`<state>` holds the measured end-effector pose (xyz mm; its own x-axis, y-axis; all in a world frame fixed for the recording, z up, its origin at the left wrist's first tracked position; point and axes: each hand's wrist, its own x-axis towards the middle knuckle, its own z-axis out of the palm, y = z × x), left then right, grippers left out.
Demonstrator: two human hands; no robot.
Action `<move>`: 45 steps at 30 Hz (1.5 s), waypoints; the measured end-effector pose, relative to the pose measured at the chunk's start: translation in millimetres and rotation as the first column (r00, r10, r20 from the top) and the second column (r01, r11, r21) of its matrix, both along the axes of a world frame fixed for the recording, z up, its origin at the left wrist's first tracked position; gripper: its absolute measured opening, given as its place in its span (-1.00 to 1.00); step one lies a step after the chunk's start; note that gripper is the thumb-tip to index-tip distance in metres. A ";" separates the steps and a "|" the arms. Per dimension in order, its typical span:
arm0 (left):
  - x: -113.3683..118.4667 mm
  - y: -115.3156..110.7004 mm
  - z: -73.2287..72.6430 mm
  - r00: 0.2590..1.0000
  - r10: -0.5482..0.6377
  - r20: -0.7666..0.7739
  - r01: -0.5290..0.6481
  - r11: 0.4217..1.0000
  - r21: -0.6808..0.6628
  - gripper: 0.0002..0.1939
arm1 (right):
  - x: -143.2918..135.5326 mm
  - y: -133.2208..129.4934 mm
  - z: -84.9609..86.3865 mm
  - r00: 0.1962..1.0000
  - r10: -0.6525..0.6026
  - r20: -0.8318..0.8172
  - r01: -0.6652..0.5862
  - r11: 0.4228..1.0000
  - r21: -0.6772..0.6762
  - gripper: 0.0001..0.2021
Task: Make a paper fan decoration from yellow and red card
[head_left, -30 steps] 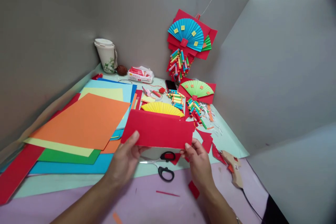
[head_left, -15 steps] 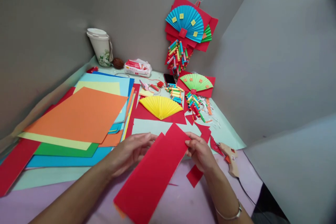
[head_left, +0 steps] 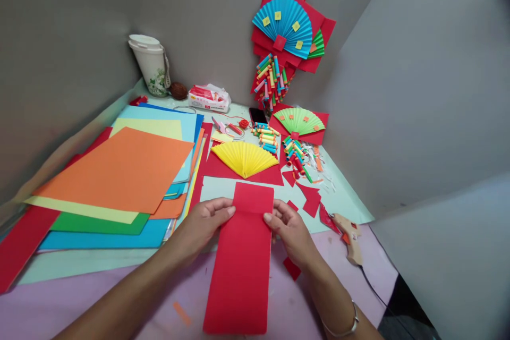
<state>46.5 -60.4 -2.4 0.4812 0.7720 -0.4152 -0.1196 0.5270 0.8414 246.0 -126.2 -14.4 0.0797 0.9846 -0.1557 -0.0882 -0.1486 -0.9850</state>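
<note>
A long red paper strip (head_left: pixel 243 271) with a crease near its far end is held up in front of me. My left hand (head_left: pixel 209 220) pinches its left edge by the crease, thumb on top. Opposite, my right hand (head_left: pixel 289 228) grips the right edge, thumb also on the face and fingers behind. Just beyond the strip's far end lies a yellow pleated paper fan (head_left: pixel 244 160) on red paper (head_left: pixel 266 176). Small red paper scraps (head_left: pixel 312 203) lie past my right hand, and a red piece (head_left: pixel 292 269) is partly under my right wrist.
Stacked coloured paper (head_left: pixel 115 175) covers the left side. A glue gun (head_left: pixel 348 236) with a cord lies at right. Behind are a lidded cup (head_left: pixel 150 66), a tissue pack (head_left: pixel 209 99), a phone (head_left: pixel 258 116), paper rolls (head_left: pixel 268 138), a green fan (head_left: pixel 299 121) and a hanging blue fan decoration (head_left: pixel 283 26).
The red strip has turned from slanted to nearly straight away from me. My left hand has gone from loosely beside it to pinching its edge. An orange scrap now shows on the table.
</note>
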 end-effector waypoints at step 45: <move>-33.9 45.1 -9.5 0.936 0.332 -0.116 -0.310 0.935 0.173 -0.65 | 26.8 1.2 15.2 0.170 0.088 0.982 -0.268 0.962 -0.040 -0.72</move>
